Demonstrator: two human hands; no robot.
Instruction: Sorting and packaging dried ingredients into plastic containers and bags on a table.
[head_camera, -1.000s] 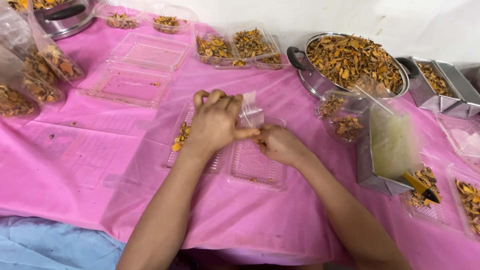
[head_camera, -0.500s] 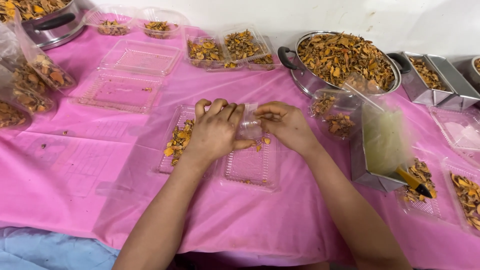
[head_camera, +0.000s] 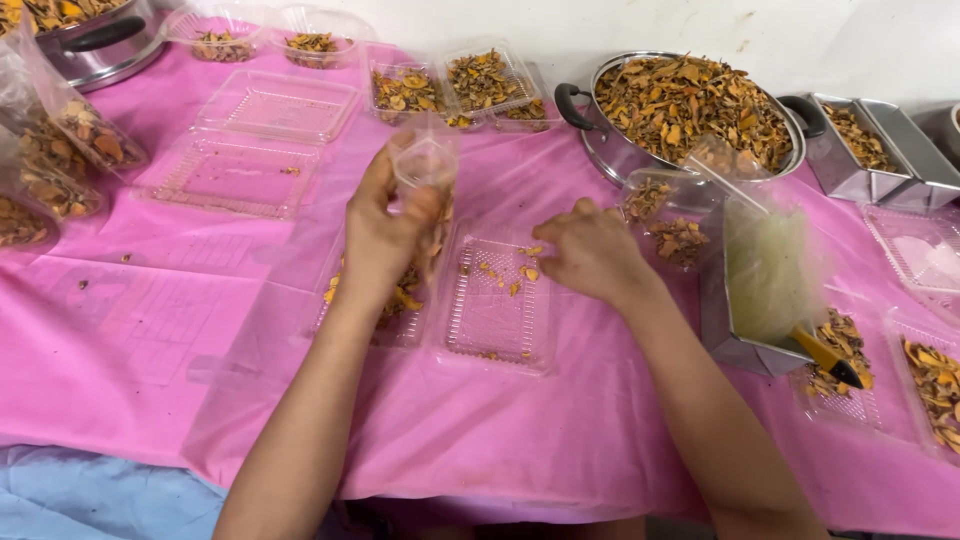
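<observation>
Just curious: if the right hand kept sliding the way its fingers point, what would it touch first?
Probably the loose orange chips in the open clear tray, just ahead of the right hand; beyond them the left hand. Depth is uncertain.

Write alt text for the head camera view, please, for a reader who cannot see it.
The left hand lifts a small clear bag over an open clear tray holding a few orange flakes, on a pink tablecloth. The right hand rests at the tray's edge, near a flake-filled pot.
</observation>
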